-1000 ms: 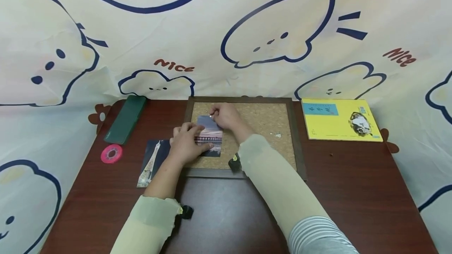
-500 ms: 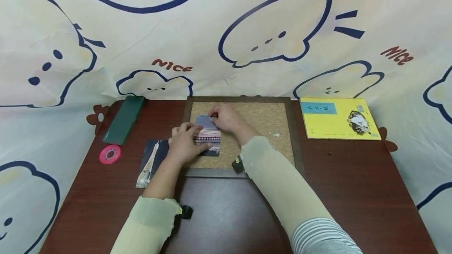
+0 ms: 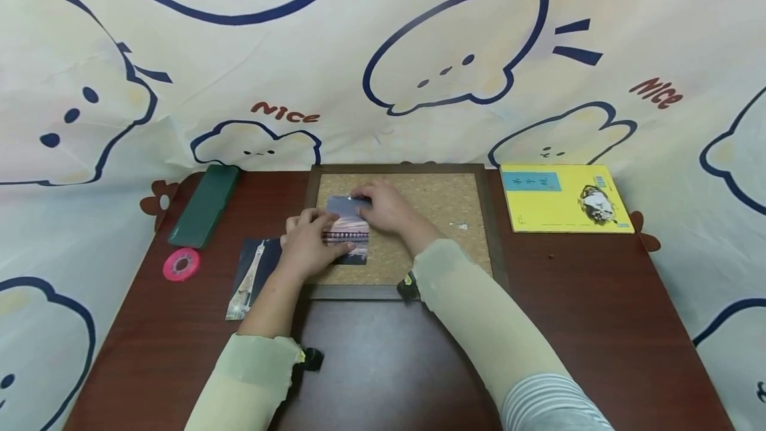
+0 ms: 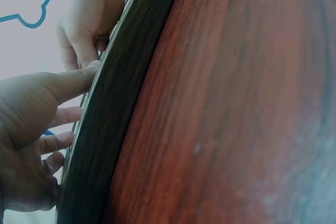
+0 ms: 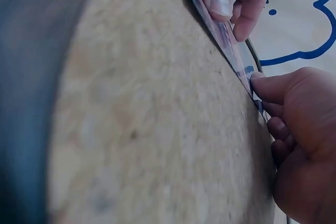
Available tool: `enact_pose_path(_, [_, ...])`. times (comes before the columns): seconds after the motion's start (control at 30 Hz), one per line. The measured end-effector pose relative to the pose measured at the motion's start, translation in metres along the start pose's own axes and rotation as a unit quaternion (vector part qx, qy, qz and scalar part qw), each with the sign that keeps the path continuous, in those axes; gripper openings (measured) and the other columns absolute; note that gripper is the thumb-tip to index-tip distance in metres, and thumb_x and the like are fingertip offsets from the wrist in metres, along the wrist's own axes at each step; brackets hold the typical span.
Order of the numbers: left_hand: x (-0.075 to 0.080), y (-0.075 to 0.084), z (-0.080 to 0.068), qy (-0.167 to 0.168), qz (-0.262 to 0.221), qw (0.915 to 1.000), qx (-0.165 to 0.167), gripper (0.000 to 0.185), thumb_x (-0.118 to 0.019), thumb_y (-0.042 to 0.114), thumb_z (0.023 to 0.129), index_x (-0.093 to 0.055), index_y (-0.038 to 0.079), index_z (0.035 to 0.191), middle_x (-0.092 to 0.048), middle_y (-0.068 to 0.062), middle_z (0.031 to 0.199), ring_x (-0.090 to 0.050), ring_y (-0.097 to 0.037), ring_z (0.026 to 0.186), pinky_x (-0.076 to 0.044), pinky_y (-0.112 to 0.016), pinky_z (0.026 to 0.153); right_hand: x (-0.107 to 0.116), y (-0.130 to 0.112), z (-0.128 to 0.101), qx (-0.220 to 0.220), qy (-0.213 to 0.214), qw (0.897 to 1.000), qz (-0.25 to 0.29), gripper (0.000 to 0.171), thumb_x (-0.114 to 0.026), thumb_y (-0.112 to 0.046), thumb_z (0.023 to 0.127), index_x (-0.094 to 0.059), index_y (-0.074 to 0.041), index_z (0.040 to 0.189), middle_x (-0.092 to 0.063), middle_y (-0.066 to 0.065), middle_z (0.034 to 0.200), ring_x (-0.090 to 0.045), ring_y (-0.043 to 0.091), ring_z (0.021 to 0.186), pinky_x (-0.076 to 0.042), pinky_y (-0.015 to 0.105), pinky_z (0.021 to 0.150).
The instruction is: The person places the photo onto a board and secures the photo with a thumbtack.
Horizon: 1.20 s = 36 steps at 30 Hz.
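- I see my left hand (image 3: 308, 245) pressing flat, fingers spread, on the small glossy sunset photo print (image 3: 349, 235).
- My right hand (image 3: 383, 208) presses curled fingertips (image 5: 257, 80) on the print's far edge.
- Beneath the fingers lies the dark-framed cork board (image 3: 443, 201) on the reddish-brown wooden table (image 3: 598, 324).
- Beyond the fingertips hangs a cream cartoon-printed cloth backdrop (image 3: 383, 52).

Sunset photo card (image 3: 349, 231) flat on cork board (image 3: 437, 218), seemingly unpinned.
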<state>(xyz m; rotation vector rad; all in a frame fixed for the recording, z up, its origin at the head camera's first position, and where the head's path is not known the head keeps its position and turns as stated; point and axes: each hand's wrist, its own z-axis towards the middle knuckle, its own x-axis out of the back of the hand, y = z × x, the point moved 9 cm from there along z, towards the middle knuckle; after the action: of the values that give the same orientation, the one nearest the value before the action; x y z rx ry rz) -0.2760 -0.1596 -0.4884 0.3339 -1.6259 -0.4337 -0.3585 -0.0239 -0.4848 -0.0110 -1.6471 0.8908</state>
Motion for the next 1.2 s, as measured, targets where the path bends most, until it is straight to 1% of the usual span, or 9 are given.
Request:
enact_pose_path(0.1, [0.000, -0.001, -0.001, -0.001, -0.002, 1.0000, -0.001, 0.071, -0.073, 0.061, 0.075, -0.056, 0.026, 0.135, -0.038, -0.006, 0.143, -0.029, -0.036, 0.124, -0.029, -0.058, 0.088, 0.000, 0.000, -0.005, 0.013, 0.009, 1.000, 0.004, 0.042, -0.065, -0.026, 0.091, -0.058, -0.019, 0.132, -0.055, 0.001, 0.135, -0.044, 0.022, 0.130, -0.021, 0.041, 0.115])
enact_pose_path(0.3, [0.000, -0.001, -0.002, -0.003, -0.005, 1.0000, -0.001, 0.071, -0.072, 0.061, 0.076, -0.055, 0.026, 0.136, -0.038, -0.006, 0.143, -0.029, -0.036, 0.124, -0.030, -0.057, 0.088, 0.001, 0.002, -0.018, 0.015, 0.011, 1.000, 0.009, 0.046, -0.066, -0.023, 0.090, -0.056, -0.021, 0.135, -0.051, 0.000, 0.140, -0.042, 0.021, 0.132, -0.025, 0.041, 0.113])
enact_pose_path(0.47, [0.001, 0.000, -0.003, -0.003, -0.002, 1.0000, -0.003, 0.073, -0.071, 0.063, 0.076, -0.054, 0.026, 0.137, -0.038, -0.007, 0.143, -0.029, -0.037, 0.124, -0.030, -0.058, 0.088, 0.004, 0.003, -0.030, 0.012, 0.009, 0.999, 0.033, 0.050, -0.067, -0.025, 0.090, -0.053, -0.021, 0.138, -0.046, 0.003, 0.146, -0.039, 0.024, 0.136, -0.027, 0.043, 0.112])
enact_pose_path(0.73, [0.002, 0.000, -0.005, 0.000, -0.006, 0.9999, -0.012, 0.075, -0.072, 0.064, 0.074, -0.055, 0.025, 0.137, -0.039, -0.008, 0.143, -0.029, -0.037, 0.124, -0.029, -0.058, 0.089, 0.009, 0.004, -0.047, 0.005, 0.017, 0.999, 0.050, 0.054, -0.067, -0.030, 0.090, -0.050, -0.020, 0.140, -0.047, 0.001, 0.144, -0.041, 0.022, 0.134, -0.029, 0.042, 0.112])
enact_pose_path(0.87, [0.003, -0.001, -0.005, 0.005, -0.010, 0.9998, -0.016, 0.074, -0.072, 0.063, 0.075, -0.055, 0.025, 0.136, -0.040, -0.007, 0.143, -0.030, -0.036, 0.124, -0.028, -0.056, 0.090, 0.011, 0.008, -0.056, 0.009, 0.025, 0.998, 0.053, 0.054, -0.067, -0.032, 0.090, -0.051, -0.019, 0.139, -0.047, 0.004, 0.145, -0.041, 0.024, 0.135, -0.028, 0.043, 0.112])
enact_pose_path(0.97, [0.004, -0.001, -0.006, 0.006, -0.015, 0.9997, -0.020, 0.073, -0.073, 0.061, 0.075, -0.056, 0.025, 0.136, -0.040, -0.008, 0.143, -0.030, -0.036, 0.123, -0.028, -0.056, 0.091, 0.014, 0.012, -0.064, 0.014, 0.029, 0.998, 0.058, 0.054, -0.067, -0.030, 0.090, -0.051, -0.017, 0.139, -0.045, 0.007, 0.147, -0.038, 0.025, 0.137, -0.026, 0.044, 0.112])
enact_pose_path(1.07, [0.004, -0.001, -0.007, 0.003, -0.019, 0.9994, -0.028, 0.072, -0.072, 0.060, 0.076, -0.055, 0.024, 0.136, -0.040, -0.009, 0.143, -0.030, -0.037, 0.123, -0.027, -0.056, 0.091, 0.017, 0.016, -0.073, 0.018, 0.036, 0.998, 0.056, 0.054, -0.068, -0.028, 0.090, -0.051, -0.017, 0.139, -0.045, 0.005, 0.146, -0.039, 0.024, 0.136, -0.026, 0.044, 0.113])
enact_pose_path(1.2, [0.003, -0.001, -0.007, -0.003, -0.023, 0.9989, -0.040, 0.072, -0.072, 0.058, 0.077, -0.053, 0.024, 0.138, -0.040, -0.010, 0.144, -0.030, -0.038, 0.125, -0.027, -0.057, 0.092, 0.023, 0.024, -0.087, 0.004, 0.045, 0.997, 0.059, 0.052, -0.068, -0.028, 0.090, -0.051, -0.020, 0.139, -0.047, 0.001, 0.145, -0.041, 0.021, 0.135, -0.028, 0.044, 0.111])
